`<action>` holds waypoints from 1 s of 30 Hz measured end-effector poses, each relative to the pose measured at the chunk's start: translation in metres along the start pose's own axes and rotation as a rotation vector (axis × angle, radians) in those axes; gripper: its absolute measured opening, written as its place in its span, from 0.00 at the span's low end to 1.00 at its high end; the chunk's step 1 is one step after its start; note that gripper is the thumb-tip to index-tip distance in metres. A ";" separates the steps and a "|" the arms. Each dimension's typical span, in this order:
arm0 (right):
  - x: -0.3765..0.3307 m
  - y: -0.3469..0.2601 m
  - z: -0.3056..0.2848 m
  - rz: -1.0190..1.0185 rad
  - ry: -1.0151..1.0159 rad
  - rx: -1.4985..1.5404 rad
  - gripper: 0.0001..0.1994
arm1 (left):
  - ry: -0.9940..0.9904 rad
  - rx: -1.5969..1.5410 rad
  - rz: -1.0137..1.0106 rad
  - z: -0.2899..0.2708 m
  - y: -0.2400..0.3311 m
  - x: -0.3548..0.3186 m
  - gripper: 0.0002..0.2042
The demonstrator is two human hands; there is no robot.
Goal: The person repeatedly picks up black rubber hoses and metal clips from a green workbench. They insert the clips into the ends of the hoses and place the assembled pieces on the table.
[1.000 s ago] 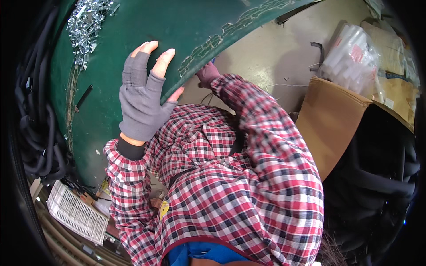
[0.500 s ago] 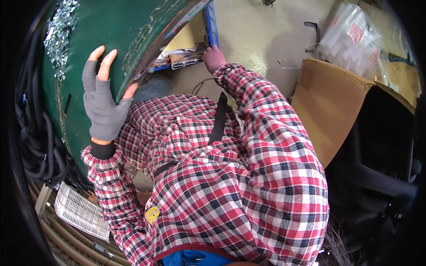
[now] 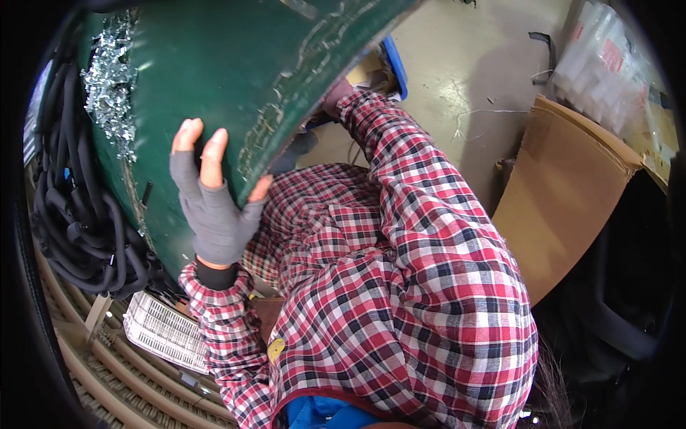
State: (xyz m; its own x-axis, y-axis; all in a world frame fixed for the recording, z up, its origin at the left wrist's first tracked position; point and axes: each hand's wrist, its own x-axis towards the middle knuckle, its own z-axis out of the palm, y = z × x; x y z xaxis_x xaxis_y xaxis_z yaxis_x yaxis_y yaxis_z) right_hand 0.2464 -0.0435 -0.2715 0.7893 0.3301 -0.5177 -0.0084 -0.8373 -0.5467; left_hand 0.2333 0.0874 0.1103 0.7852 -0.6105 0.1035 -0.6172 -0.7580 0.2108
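Observation:
My left hand (image 3: 220, 218), in a grey glove with bare fingertips, lies on the green tabletop (image 3: 193, 79) near its edge. Its fingers are stretched out and apart, with the thumb at the rim. Below the table's edge my right hand (image 3: 337, 96) reaches down; the tabletop hides its fingers, so whether it grips anything does not show. Just beyond it is a blue bin (image 3: 395, 68), mostly covered by the table, with papers or card (image 3: 370, 66) inside.
Shiny metal shavings (image 3: 111, 86) lie on the tabletop's left part. Black hoses (image 3: 68, 214) hang beside it, above a printed sheet (image 3: 164, 329). To the right stand an open cardboard box (image 3: 572, 193) and a clear bag of white tubes (image 3: 600, 68). A black strip (image 3: 544, 53) lies on the floor.
My view has shifted, so the tabletop covers more of the bin. My right hand, earlier visible at the blue bin's rim, is now partly hidden. The left stays on the table.

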 end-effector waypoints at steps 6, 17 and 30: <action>0.021 -0.039 0.056 -0.021 0.203 0.092 0.12 | -0.010 0.013 0.057 -0.002 0.004 0.018 0.36; -0.008 -0.018 0.038 0.008 0.240 0.092 0.10 | 0.009 0.009 0.065 -0.003 0.003 -0.002 0.37; 0.009 -0.027 0.003 0.067 0.374 0.334 0.22 | 0.164 0.018 0.044 0.008 -0.012 -0.027 0.35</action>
State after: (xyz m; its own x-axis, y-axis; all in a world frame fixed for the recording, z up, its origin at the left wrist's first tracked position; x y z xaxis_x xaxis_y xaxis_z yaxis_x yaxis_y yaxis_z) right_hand 0.2516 -0.0169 -0.2637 0.9456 0.0507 -0.3214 -0.2144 -0.6459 -0.7327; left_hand 0.2188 0.1114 0.0969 0.7541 -0.5986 0.2702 -0.6508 -0.7362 0.1857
